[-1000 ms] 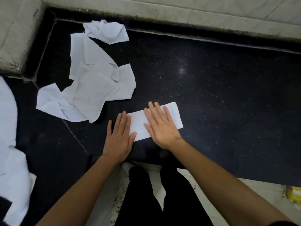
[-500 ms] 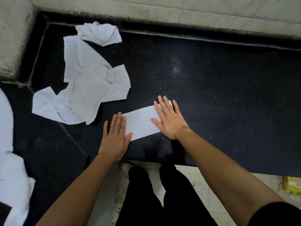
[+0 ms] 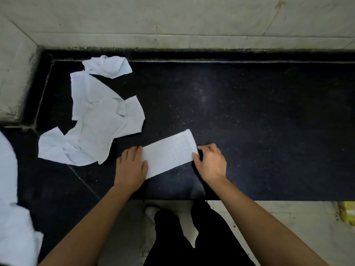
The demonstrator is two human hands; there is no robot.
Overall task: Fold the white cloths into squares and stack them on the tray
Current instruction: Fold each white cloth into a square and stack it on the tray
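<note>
A white cloth (image 3: 170, 153) folded into a long strip lies slanted on the black counter (image 3: 249, 121) near its front edge. My left hand (image 3: 131, 167) rests on the strip's left end, fingers curled over that edge. My right hand (image 3: 210, 162) pinches the strip's right end between thumb and curled fingers. A pile of unfolded white cloths (image 3: 96, 123) lies to the left, with one crumpled cloth (image 3: 107, 66) behind it. No tray is clearly visible.
A tiled wall (image 3: 192, 20) runs along the back and a tiled corner block (image 3: 15, 73) stands at the left. A large white shape (image 3: 11, 208) sits at the far left edge. My dark-trousered legs (image 3: 192, 237) show below the counter; a yellow object (image 3: 347, 212) lies on the floor.
My right hand slid from flat on the strip's middle to its right end and curled to pinch it. My left hand's fingers curled at the left end. The camera tilted up.
</note>
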